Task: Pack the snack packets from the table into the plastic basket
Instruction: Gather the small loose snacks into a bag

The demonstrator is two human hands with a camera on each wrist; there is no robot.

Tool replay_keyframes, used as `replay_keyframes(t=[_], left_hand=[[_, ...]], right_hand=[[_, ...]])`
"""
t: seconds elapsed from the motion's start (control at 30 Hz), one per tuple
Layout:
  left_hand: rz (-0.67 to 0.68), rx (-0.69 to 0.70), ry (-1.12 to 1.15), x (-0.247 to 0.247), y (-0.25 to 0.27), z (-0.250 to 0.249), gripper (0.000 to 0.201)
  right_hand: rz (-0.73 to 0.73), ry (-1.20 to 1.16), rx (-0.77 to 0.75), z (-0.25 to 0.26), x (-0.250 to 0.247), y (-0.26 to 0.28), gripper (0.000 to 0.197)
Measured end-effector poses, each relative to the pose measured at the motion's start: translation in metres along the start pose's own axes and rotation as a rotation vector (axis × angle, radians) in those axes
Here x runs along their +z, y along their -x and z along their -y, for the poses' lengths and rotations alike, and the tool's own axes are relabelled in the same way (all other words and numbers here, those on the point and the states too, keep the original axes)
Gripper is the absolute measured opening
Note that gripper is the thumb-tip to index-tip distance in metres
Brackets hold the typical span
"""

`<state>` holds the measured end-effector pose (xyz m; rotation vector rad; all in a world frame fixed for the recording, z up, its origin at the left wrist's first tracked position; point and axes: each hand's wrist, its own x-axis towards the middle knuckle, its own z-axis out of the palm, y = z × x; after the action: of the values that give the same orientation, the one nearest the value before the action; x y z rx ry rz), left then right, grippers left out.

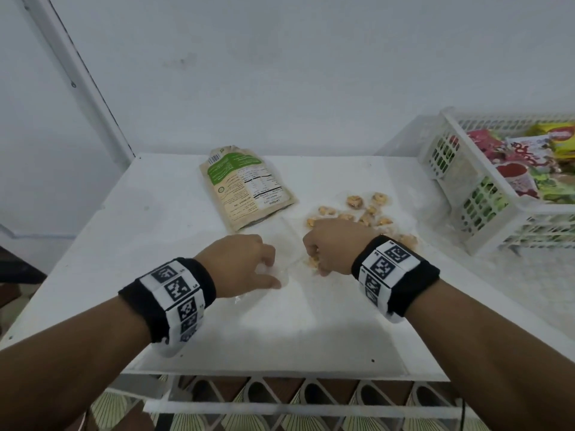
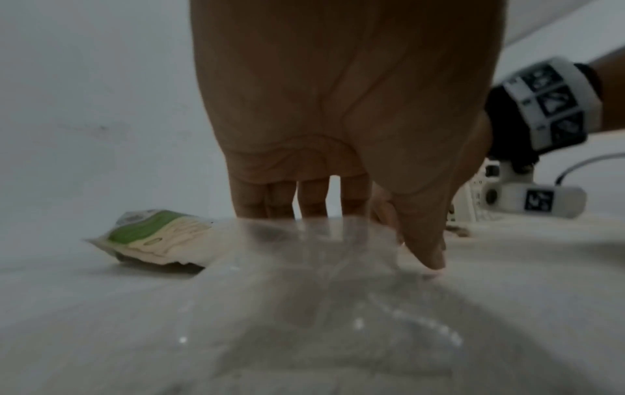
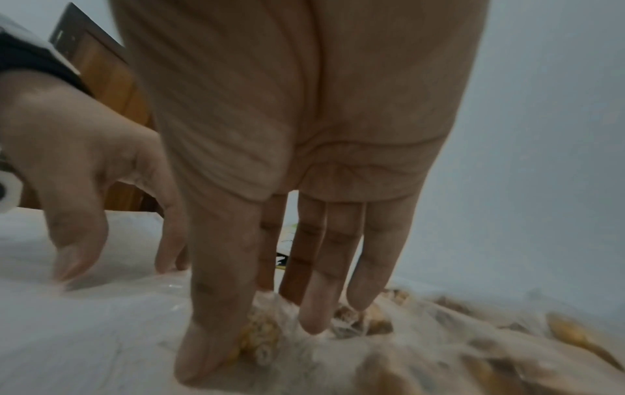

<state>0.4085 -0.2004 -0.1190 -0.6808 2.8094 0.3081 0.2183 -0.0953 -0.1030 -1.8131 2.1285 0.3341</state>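
A clear snack bag [image 1: 367,213] with golden pieces in it lies flat on the white table [image 1: 124,244]. My left hand [image 1: 273,275] pinches the bag's empty near end, fingers behind the raised plastic [image 2: 321,294] and thumb in front. My right hand [image 1: 317,262] grips the filled part, thumb and fingers closing round a lump of snacks [image 3: 439,360]. A beige pouch with a green label [image 1: 245,188] lies behind my hands, untouched. The white plastic basket [image 1: 491,213] stands at the right and holds several colourful packets.
A white wall runs close behind the table. The basket sits on a raised surface to the right of the table. The table's front edge is just below my forearms, with a patterned floor under it.
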Motion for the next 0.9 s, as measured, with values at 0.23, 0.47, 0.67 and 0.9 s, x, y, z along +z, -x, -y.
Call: replay_keyframes(t=[0.23,0.47,0.67,0.9], left_hand=[[0.0,0.019,0.023,0.007,0.004,0.012,0.024],[0.008,-0.002,0.086,0.001,0.012,0.032,0.013],[0.008,-0.014,0.04,0.001,0.009,0.021,0.033],[-0.06,-0.007,0.064,0.003,0.012,0.019,0.009]], right_hand=[[0.01,-0.073,0.003,-0.004,-0.003,-0.004,0.027],[0.006,-0.096,0.003,-0.006,-0.002,-0.006,0.028],[0.007,-0.11,0.001,-0.007,-0.002,-0.005,0.029],[0.004,-0.108,0.008,-0.006,-0.001,-0.005,0.027]])
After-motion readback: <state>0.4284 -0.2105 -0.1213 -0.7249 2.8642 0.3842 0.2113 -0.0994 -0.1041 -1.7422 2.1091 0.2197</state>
